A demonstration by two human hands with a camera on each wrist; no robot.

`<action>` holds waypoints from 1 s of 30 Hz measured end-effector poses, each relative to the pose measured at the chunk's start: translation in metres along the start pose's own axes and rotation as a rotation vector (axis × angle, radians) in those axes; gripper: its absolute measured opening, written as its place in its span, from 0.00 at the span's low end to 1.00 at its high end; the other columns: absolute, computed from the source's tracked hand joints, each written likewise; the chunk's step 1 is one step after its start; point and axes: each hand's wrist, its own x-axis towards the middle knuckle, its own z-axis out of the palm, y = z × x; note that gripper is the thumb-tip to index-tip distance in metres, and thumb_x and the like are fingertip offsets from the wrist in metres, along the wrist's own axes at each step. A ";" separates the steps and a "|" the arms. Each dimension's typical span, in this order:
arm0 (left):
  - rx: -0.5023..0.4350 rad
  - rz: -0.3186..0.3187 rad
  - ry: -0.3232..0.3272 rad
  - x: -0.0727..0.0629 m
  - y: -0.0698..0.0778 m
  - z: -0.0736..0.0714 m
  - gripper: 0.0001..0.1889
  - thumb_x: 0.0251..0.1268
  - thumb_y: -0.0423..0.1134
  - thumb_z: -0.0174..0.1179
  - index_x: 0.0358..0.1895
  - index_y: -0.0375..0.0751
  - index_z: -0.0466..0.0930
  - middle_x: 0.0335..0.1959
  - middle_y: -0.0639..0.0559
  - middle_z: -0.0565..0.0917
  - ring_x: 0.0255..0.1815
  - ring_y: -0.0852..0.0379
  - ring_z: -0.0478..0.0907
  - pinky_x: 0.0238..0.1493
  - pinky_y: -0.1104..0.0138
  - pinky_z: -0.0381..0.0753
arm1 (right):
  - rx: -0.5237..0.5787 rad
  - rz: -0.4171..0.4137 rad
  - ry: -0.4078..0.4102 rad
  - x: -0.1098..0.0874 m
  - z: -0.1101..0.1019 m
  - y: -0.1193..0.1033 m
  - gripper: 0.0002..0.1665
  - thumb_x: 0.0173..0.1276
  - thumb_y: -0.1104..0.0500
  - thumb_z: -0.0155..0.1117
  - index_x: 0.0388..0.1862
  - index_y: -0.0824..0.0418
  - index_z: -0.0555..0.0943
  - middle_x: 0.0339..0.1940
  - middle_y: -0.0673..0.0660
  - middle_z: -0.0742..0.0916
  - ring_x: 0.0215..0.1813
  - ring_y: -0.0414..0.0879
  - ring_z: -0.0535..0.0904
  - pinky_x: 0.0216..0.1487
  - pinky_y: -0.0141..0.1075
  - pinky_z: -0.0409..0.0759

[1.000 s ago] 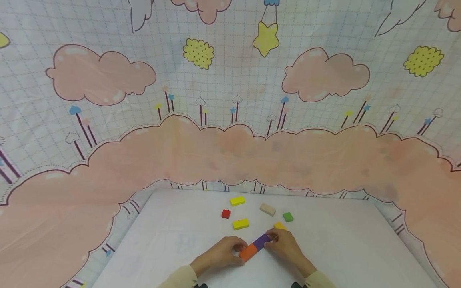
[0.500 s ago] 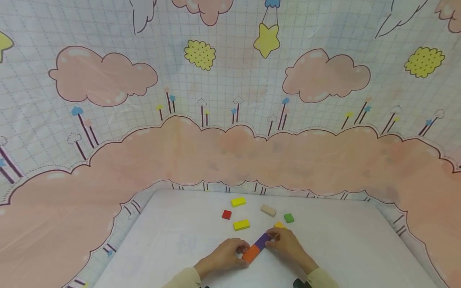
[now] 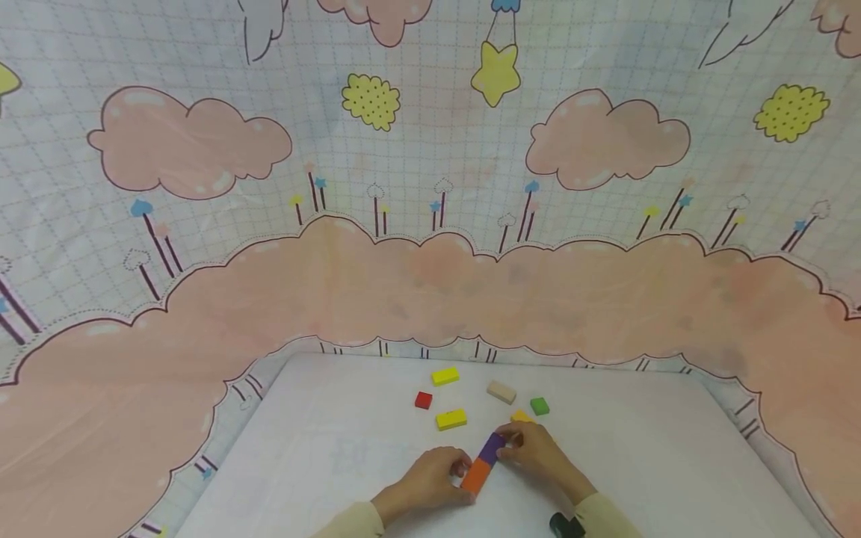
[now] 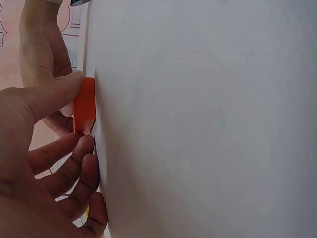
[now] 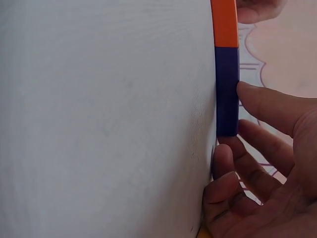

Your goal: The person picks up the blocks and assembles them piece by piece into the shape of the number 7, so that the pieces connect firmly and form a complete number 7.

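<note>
An orange block (image 3: 477, 474) and a purple block (image 3: 492, 446) lie end to end on the white table (image 3: 323, 456), forming one bar that points away from me. My left hand (image 3: 460, 471) pinches the orange block (image 4: 84, 105) between thumb and curled fingers. The right hand (image 3: 513, 439) holds the far end of the purple block (image 5: 227, 91), its thumb along the side and its fingers (image 5: 223, 158) at the end. In the right wrist view the orange block (image 5: 224, 22) butts against the purple one.
Beyond the hands lie loose blocks: two yellow ones (image 3: 445, 375) (image 3: 451, 419), a red cube (image 3: 423, 400), a beige block (image 3: 501, 391), a green cube (image 3: 539, 406) and a yellow piece (image 3: 521, 415) just behind my right hand. A cloud-print cloth (image 3: 430, 284) hangs behind the table.
The orange and purple bar has turned from a slant to point more straight away from me. Both hands stayed on their blocks and shifted slightly with it.
</note>
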 end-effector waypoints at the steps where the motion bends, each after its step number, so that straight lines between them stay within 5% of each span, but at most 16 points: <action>1: 0.004 -0.003 0.002 0.000 0.001 0.001 0.21 0.49 0.51 0.75 0.47 0.53 0.81 0.31 0.66 0.75 0.33 0.67 0.69 0.39 0.70 0.69 | -0.004 -0.003 0.000 0.000 0.000 0.000 0.20 0.56 0.59 0.75 0.50 0.53 0.85 0.39 0.48 0.85 0.37 0.43 0.74 0.37 0.34 0.72; 22: 0.069 -0.009 0.034 -0.003 0.016 0.014 0.21 0.47 0.56 0.74 0.42 0.55 0.80 0.30 0.66 0.73 0.32 0.67 0.66 0.37 0.70 0.64 | -0.032 -0.053 -0.057 -0.002 -0.006 0.007 0.20 0.56 0.58 0.74 0.50 0.51 0.85 0.39 0.48 0.84 0.39 0.44 0.72 0.39 0.35 0.71; 30: 0.035 -0.033 0.019 -0.003 0.018 0.011 0.25 0.53 0.60 0.69 0.52 0.54 0.79 0.33 0.64 0.75 0.33 0.64 0.69 0.37 0.67 0.69 | -0.021 -0.049 -0.066 -0.005 -0.007 0.006 0.21 0.56 0.57 0.74 0.50 0.50 0.85 0.40 0.48 0.85 0.40 0.43 0.74 0.41 0.36 0.73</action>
